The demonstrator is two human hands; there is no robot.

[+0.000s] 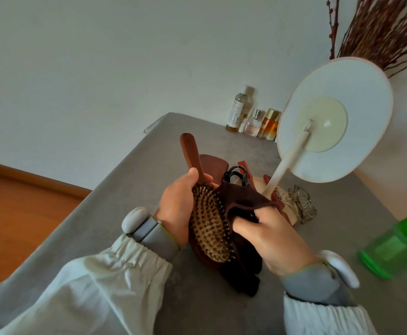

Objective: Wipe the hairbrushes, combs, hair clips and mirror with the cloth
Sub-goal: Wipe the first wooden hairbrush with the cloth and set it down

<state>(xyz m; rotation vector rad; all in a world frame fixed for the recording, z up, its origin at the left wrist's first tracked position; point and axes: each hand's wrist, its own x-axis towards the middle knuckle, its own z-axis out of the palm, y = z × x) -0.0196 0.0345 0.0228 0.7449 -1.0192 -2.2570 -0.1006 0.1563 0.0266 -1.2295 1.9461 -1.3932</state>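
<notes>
Over the grey table [115, 189], my left hand [178, 209] grips the wooden hairbrush [208, 228] at the neck, fingers curled round it, bristles facing up and handle pointing away from me. My right hand [267, 233] pinches the dark brown cloth [243, 201], bunched against the brush's right edge. Behind them lie a black hair clip [235, 174], a clear hair clip [302, 205] and a comb [278, 194] by the white mirror [335, 119], turned away from me. A green spray bottle [398, 243] stands to the right.
</notes>
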